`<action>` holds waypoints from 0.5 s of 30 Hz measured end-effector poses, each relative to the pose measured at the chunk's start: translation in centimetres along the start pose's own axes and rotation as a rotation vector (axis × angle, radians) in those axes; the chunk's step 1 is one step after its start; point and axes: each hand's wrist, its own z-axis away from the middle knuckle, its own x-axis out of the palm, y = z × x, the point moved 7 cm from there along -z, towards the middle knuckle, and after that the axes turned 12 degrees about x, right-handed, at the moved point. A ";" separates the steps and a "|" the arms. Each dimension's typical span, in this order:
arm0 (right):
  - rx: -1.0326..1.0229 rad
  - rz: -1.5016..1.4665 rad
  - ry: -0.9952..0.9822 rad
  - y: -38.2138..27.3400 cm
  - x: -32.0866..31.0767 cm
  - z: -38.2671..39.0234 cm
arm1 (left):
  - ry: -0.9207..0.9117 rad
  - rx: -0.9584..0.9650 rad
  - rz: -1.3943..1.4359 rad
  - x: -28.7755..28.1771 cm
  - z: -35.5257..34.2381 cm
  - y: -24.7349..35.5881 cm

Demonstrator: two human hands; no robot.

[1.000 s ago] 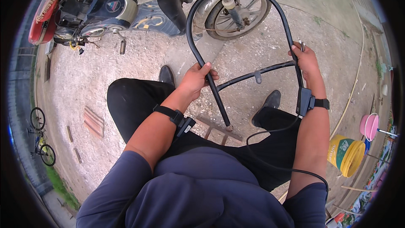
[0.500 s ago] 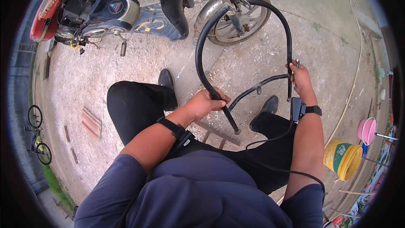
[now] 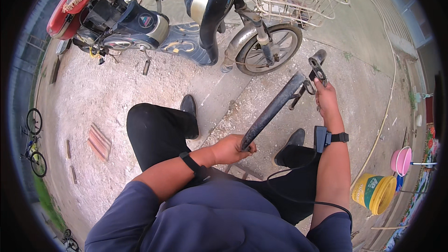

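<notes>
My left hand (image 3: 234,149) is closed around the lower end of a black bent metal tube frame (image 3: 273,112). The frame is tilted and seen nearly edge-on, rising away from me to the right. My right hand (image 3: 326,100) is closed at the far side of the frame. By its fingers stands a slotted silver-grey metal piece (image 3: 318,71), partly covered; whether it is a separate tool or part of the frame I cannot tell. Small brackets show close to that hand. Straps with small devices sit on both my wrists.
Ahead stands a blue electric scooter (image 3: 140,23) with a wire basket (image 3: 298,0) over its front wheel (image 3: 270,49). Reddish wooden pieces (image 3: 99,142) lie on the ground to the left. A yellow bucket (image 3: 373,193) and a pink bucket (image 3: 401,161) are at the right, near a long hose (image 3: 383,121).
The tube frame has turned from showing its wide open loop to being nearly edge-on. My left hand has moved slightly down, the right one slightly down. The view has shifted, bringing more of the scooter in.
</notes>
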 end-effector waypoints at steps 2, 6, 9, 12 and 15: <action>-0.003 -0.019 -0.055 -0.9 1.1 0.5 | 0.047 0.031 -0.034 -0.3 0.6 0.6; -0.095 -0.023 -0.137 -3.5 3.4 2.2 | 0.108 0.035 -0.052 -0.9 1.5 0.7; -0.140 -0.040 -0.177 -4.6 5.0 3.2 | 0.133 -0.046 -0.053 -1.4 2.5 0.3; -0.150 0.017 -0.246 -5.5 6.3 4.3 | 0.137 -0.140 -0.047 -1.8 3.6 -0.4; -0.186 0.042 -0.260 -5.7 7.0 4.6 | 0.206 -0.176 -0.019 -2.3 4.4 -0.8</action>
